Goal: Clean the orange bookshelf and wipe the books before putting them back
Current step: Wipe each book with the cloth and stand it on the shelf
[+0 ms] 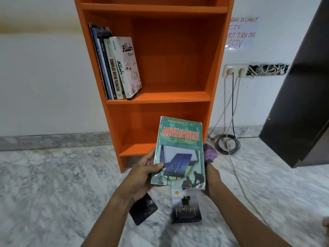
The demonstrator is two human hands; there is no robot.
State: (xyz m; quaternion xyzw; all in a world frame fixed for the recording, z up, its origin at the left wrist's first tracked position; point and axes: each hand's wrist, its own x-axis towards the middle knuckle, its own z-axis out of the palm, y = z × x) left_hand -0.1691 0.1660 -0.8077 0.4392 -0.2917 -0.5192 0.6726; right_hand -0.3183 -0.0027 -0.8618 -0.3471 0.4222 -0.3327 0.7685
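Left hand [140, 177] fingers pinch the worn rectangular green paperback [179, 150]; right hand [212, 177] fingers lie hidden, grip unclear.

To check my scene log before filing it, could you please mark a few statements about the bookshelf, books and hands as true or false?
The left hand grips the green book, thumb on its cover. True.
The lowest shelf of the orange bookshelf is full of books. False: it shows none; the shelved books stand one shelf up, at the left.
Two books lie on the floor: a black book and a dark book. True.
The purple cloth lies flat on the floor. False: it shows behind the green book's right edge, at the right hand.
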